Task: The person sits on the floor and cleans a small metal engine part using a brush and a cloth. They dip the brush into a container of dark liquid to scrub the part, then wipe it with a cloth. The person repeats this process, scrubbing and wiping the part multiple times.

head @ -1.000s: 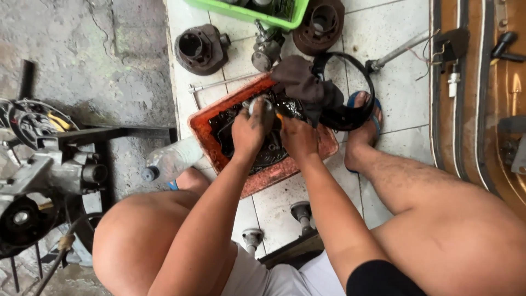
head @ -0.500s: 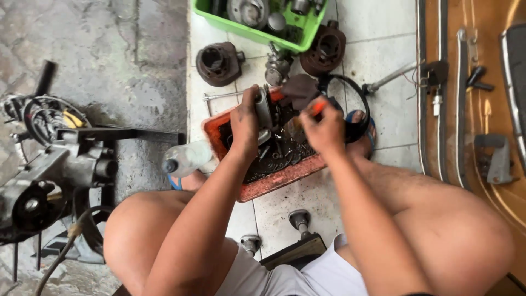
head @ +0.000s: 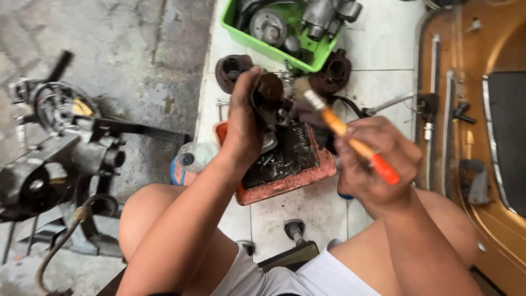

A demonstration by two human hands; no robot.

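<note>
Head view: both hands have risen; left hand (head: pixel 244 123) clasps greasy part (head: pixel 270 93), right hand (head: pixel 378 159) paintbrush (head: pixel 345 134).

Orange-handled paintbrush (head: pixel 350 140) tilted beside a greasy dark engine part (head: pixel 272 101) (both held aloft).

Around my work spot: a tiled floor (head: pixel 378 22) crowded with engine parts

I see a green plastic bin (head: pixel 233 19) of metal parts at the top, two dark round castings (head: pixel 233 70) (head: pixel 332 74) just below it, a clear plastic bottle (head: pixel 195 155) beside the red tray, a stripped engine assembly (head: pixel 55 159) on the grey concrete to my left, and a golden-brown body panel (head: pixel 476 82) with chrome strips along my right
</note>
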